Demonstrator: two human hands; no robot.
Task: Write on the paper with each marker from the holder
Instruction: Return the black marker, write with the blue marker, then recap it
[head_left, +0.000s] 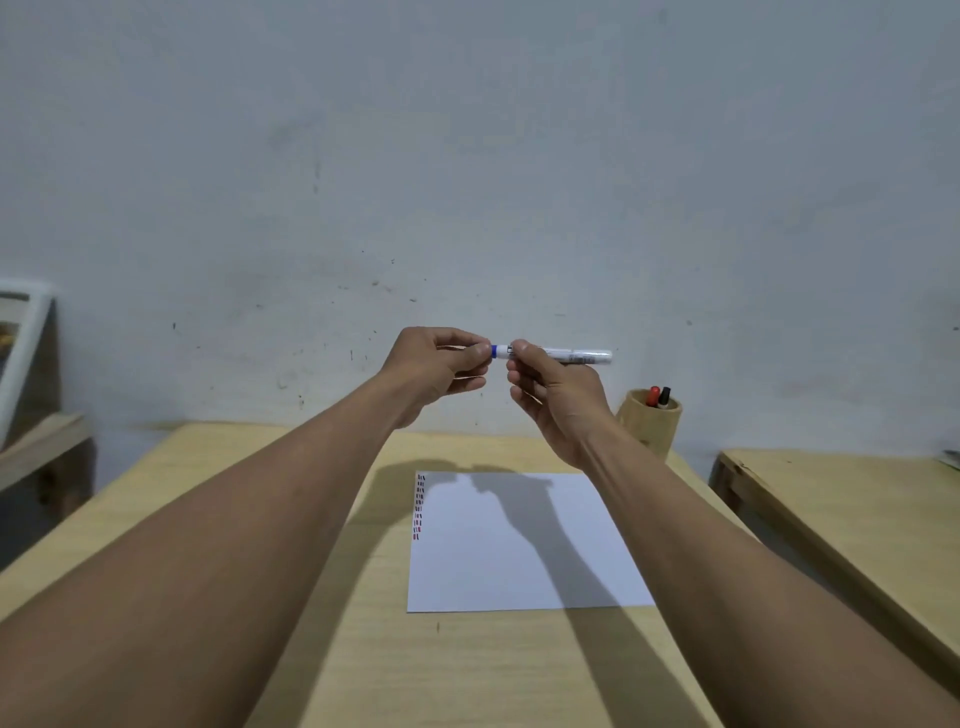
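Holding a white marker level at mid-air, both hands up in front of the wall; right hand pinches the barrel near its blue band, thumb & forefinger closed on it, other fingers curled under; barrel sticks out past the knuckles toward the right, end free. Left hand sits just beside, fingertips closed on the blue cap end, palm turned inward; cap itself mostly hidden by the fingers, so can't tell if it's on or partly off. The two hands nearly touch at the blue band.

Below & well apart from the hands: white paper flat on a pale wood table, arm shadows falling across the sheet; short red & dark dashes run in a column down its left edge; rest of the sheet blank. Wooden holder stands at the table's far right corner, near the wall, w/ a red-capped marker & a black-capped marker poking up from it. Second wood table off to the right, gap between; low wood bench & a white frame leaning at far left; wall grey-white, scuffed w/ small dark marks.
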